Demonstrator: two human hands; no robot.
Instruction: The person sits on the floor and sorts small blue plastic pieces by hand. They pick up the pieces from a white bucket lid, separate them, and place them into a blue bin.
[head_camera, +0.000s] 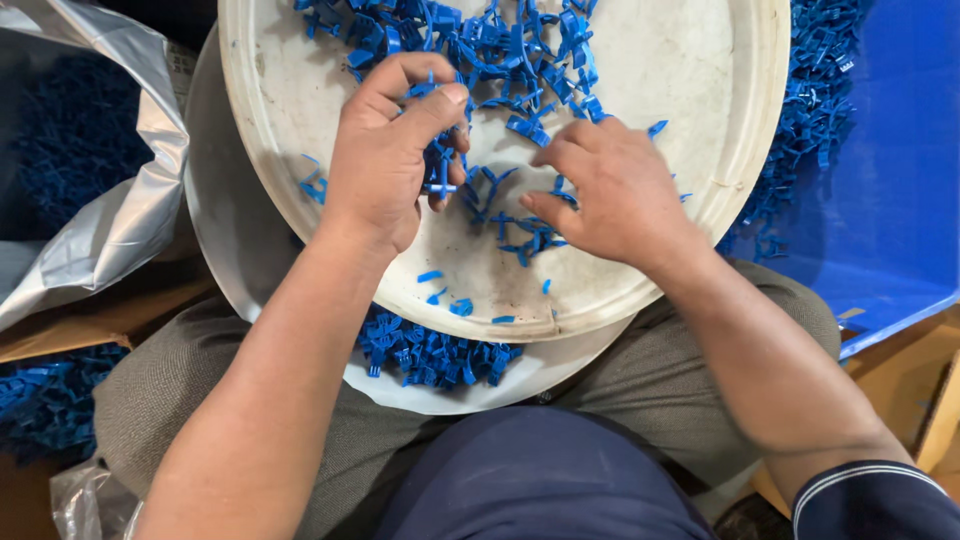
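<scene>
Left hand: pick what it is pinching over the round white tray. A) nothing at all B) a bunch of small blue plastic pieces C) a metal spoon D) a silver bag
B: the left hand is closed around a bunch of small blue plastic pieces above the round white tray, thumb pressed over the fingers; the silver bag lies off to the side, untouched.

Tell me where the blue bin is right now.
In the head view the blue bin sits at the far right, beside the round white tray, with loose blue plastic pieces heaped along its near side.
</scene>
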